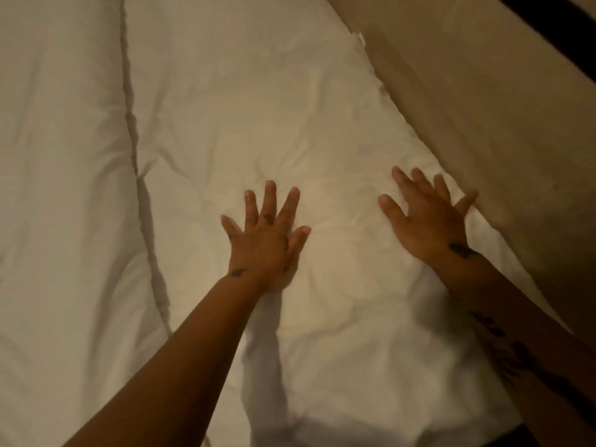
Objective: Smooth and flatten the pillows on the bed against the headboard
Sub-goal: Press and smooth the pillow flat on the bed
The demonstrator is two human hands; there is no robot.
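A white pillow point(274, 117) fills the middle of the view, running along the beige padded headboard point(483, 108) at the right. Its surface is creased around my hands. My left hand point(264, 233) lies flat on the pillow's middle, palm down, fingers spread. My right hand point(425, 217) rests palm down near the pillow's right edge, fingers spread, its thumb against the foot of the headboard. Neither hand holds anything. Both forearms reach in from the bottom of the view.
A white duvet point(61, 188) lies to the left of the pillow, with a shadowed seam point(142, 195) between the two. A dark strip point(554, 24) runs along the top right corner beyond the headboard.
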